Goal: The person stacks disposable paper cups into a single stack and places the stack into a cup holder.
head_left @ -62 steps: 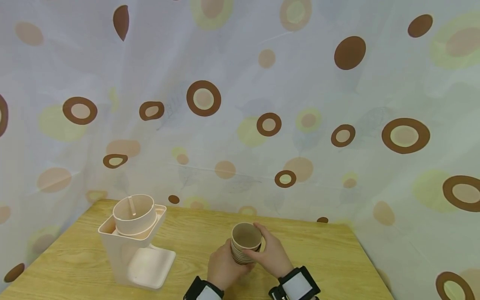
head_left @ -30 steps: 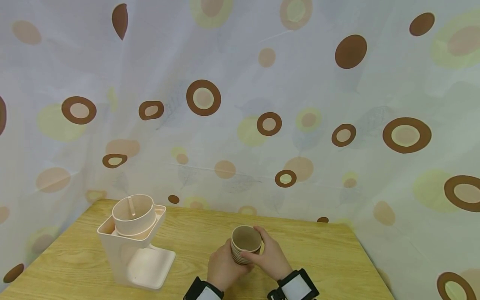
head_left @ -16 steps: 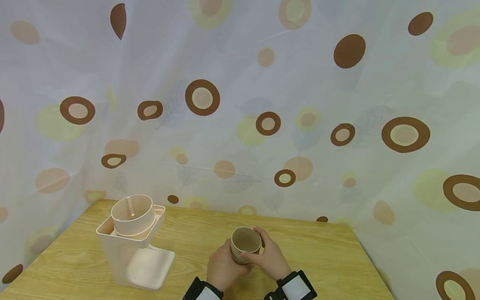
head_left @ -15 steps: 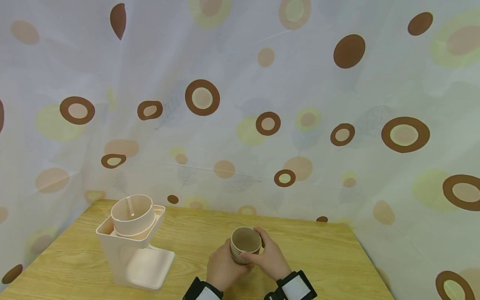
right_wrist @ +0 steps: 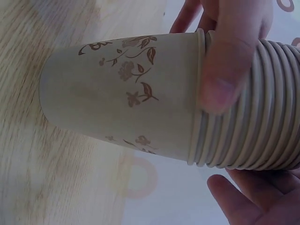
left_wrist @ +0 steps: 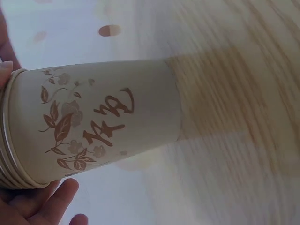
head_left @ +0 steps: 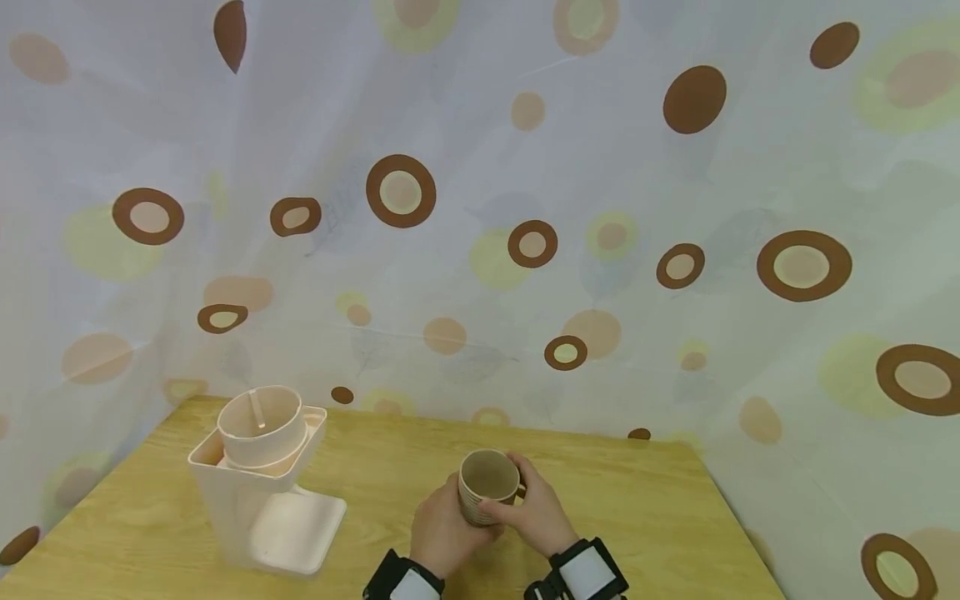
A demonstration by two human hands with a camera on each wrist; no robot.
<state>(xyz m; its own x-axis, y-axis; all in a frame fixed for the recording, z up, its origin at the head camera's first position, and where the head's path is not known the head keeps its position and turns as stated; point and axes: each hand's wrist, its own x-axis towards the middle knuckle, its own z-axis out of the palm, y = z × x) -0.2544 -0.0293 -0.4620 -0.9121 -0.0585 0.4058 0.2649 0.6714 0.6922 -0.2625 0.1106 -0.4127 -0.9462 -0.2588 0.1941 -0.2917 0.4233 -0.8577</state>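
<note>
Both hands hold a tall stack of nested paper cups (head_left: 478,500), cream with brown flowers and lettering, mouth up over the table. My left hand (head_left: 444,533) curls round the stack's left and near side. On the right, my right hand (head_left: 542,510) grips near the top rim, its thumb across the front and a finger at the far side. The lowest paper cup (left_wrist: 112,110) shows its printed side in the left wrist view. Several stacked cup rims (right_wrist: 262,136) and the lowest cup's tapered body appear in the right wrist view.
A white plastic stand (head_left: 243,508) with a flat base plate (head_left: 300,529) and a round open tube (head_left: 262,429) on top stands left on the wooden table (head_left: 622,517). A spotted curtain (head_left: 480,275) hangs behind and at the sides.
The stack's top rim has dropped slightly between the hands, and the right wrist has edged a little left. Both hands keep their hold. The head view has shifted slightly.
</note>
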